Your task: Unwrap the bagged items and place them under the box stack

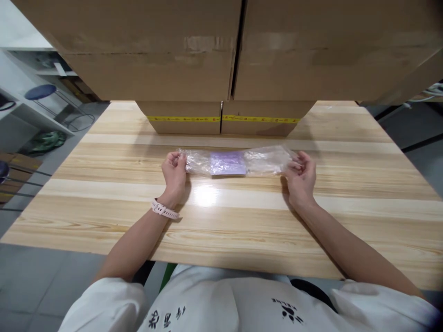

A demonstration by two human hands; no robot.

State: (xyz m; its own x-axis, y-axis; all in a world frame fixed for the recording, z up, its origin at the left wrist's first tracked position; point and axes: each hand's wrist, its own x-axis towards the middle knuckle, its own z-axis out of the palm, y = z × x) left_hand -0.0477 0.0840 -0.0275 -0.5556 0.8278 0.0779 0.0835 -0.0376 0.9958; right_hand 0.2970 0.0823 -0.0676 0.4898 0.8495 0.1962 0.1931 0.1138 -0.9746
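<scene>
A long clear plastic wrapper (265, 159) stretches sideways just above or on the wooden table, crinkled and shiny. A purple label or card (227, 163) sits at its middle; I cannot tell whether it is inside or around the plastic. My left hand (175, 174) pinches the wrapper's left end between thumb and fingers. At the right end, the fingers of my right hand (302, 176) are closed on the plastic. A pale pink band (164, 210) circles my left wrist.
Large cardboard boxes (155, 69) tower at the back of the wooden table (221, 230), above smaller boxes (187, 124) with yellow tape. A round blue stool (40, 92) and white shelving stand off to the left. Grey tiles cover the floor.
</scene>
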